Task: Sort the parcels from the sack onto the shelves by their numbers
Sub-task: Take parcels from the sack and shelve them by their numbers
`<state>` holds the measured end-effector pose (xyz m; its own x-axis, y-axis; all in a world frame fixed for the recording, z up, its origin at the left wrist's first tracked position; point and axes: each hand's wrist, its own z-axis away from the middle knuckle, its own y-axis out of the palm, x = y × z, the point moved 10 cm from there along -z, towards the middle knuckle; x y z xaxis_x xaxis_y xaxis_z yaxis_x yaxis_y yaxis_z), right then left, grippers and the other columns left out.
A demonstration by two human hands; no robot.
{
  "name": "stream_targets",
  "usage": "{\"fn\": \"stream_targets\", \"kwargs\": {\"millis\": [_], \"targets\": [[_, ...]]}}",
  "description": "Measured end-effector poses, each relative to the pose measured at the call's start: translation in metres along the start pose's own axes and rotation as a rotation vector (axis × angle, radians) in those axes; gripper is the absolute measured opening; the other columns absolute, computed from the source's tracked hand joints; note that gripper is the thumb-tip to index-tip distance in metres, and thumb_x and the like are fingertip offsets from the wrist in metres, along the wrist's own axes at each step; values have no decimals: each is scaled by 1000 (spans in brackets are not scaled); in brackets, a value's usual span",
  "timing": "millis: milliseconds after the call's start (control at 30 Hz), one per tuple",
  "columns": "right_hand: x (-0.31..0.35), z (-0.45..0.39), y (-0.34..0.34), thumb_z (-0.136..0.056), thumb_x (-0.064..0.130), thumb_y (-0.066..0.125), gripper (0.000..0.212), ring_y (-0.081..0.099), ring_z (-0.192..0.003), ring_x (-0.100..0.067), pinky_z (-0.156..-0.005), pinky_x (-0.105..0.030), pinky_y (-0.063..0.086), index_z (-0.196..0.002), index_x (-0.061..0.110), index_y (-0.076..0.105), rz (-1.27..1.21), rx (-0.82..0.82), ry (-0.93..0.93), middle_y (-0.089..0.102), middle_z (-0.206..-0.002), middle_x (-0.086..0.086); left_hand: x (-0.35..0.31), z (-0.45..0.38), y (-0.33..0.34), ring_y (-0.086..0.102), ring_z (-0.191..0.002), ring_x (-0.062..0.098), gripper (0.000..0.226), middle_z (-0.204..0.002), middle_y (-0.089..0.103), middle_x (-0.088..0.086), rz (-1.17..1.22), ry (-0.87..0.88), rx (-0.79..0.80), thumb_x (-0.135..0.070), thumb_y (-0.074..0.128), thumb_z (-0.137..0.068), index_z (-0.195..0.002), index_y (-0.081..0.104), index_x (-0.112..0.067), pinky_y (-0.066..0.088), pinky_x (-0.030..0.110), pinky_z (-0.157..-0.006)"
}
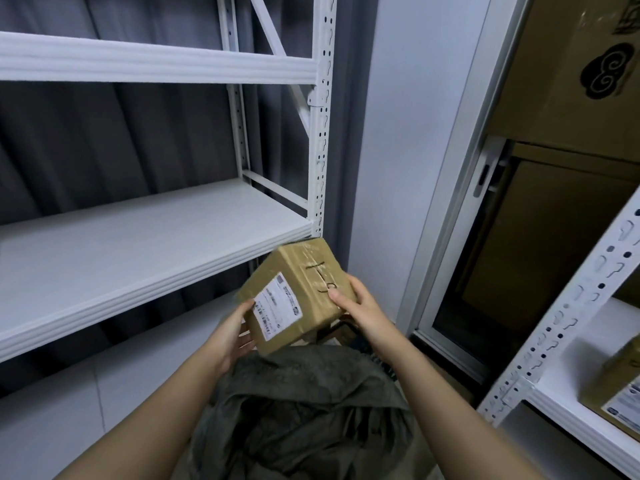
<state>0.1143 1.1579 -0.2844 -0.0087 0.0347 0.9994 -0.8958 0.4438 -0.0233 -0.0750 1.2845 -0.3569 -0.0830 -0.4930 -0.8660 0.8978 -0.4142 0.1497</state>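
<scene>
Head view: parcel (298, 292) gripped between left hand (235, 332) and right hand (360, 306).

The parcel (298, 292) is tan cardboard with a white printed label (275, 308) and black handwritten marks — the sack (301, 410) beneath is dull olive-grey. The shelves (138, 237) are white against a dark grey pleated curtain (104, 140); brown cartons (571, 81) at right carry a black cloud swirl.

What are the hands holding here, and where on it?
A taped brown cardboard parcel, held over the sack: left hand at its labelled lower-left corner, right hand on its right edge beside the handwritten marking.
</scene>
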Motion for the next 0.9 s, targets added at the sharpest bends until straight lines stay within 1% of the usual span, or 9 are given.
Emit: {"fn": "stream_targets", "kwargs": {"millis": [67, 133, 233, 333, 467, 567, 700, 800, 900], "targets": [[-2, 0, 6, -97, 39, 51, 34, 56, -117, -15, -77, -26, 56, -129, 30, 49, -37, 12, 50, 53, -134, -3, 1, 0, 0, 62, -79, 20, 30, -94, 65, 7, -35, -9, -25, -45, 54, -93, -96, 60, -16, 48, 27, -59], [-4, 2, 6, -100, 31, 47, 30, 57, -114, -20, -67, -26, 57, -129, 24, 48, -86, -5, 107, 49, -136, -10, 1, -1, 0, 60, -78, 18, 29, -90, 64, 3, -57, -11, -40, -46, 57, -91, -94, 61, -17, 44, 28, -58], [-9, 9, 8, -93, 29, 59, 59, 64, -107, -31, -70, -37, 59, -143, 24, 29, -152, 41, 179, 47, -137, -9, -5, -1, 1, 60, -74, 15, 25, -80, 67, -4, -61, 10, -54, -43, 61, -88, -96, 66, -20, 44, 24, -54], [-10, 18, 1, -90, 44, 59, 78, 71, -89, -37, -66, -42, 61, -150, 37, 10, -171, 43, 194, 41, -147, -6, -14, 0, 11, 60, -74, 14, 27, -82, 68, -5, -112, 24, 16, -41, 64, -87, -107, 66, -23, 49, 23, -53], [4, 32, -28, -90, 58, 49, 62, 69, -98, -35, -71, -46, 60, -143, 35, 28, -217, -63, 142, 46, -139, 0, -32, 2, 34, 62, -90, 19, 33, -105, 68, 4, -181, 74, 94, -39, 67, -85, -114, 66, -23, 51, 30, -64], [14, 48, -50, -87, 56, 55, 53, 66, -103, -19, -74, -45, 59, -127, 23, 43, -249, -117, 133, 54, -122, -2, -41, 4, 56, 61, -86, 20, 36, -111, 66, 13, -189, 100, 97, -34, 68, -85, -116, 64, -16, 49, 29, -62], [20, 80, -89, -81, 47, 66, 54, 63, -113, -26, -87, -51, 55, -127, 23, 51, -442, -220, 96, 62, -121, -10, -42, 12, 105, 63, -75, 19, 34, -90, 67, 7, 11, 106, 113, -36, 55, -93, -113, 60, -9, 53, 23, -54], [28, 115, -129, -78, 49, 67, 57, 64, -113, -26, -84, -45, 57, -127, 21, 57, -515, -380, 39, 65, -123, -9, -37, 26, 154, 60, -75, 13, 34, -87, 60, 1, 156, 94, 168, -37, 47, -95, -121, 52, -17, 49, 26, -62], [40, 152, -166, -82, 49, 64, 54, 65, -111, -23, -84, -43, 57, -127, 20, 57, -511, -514, -37, 68, -119, -6, -31, 56, 205, 57, -73, 16, 37, -89, 59, 4, 149, 114, 260, -41, 47, -95, -125, 50, -20, 46, 28, -60]]}}
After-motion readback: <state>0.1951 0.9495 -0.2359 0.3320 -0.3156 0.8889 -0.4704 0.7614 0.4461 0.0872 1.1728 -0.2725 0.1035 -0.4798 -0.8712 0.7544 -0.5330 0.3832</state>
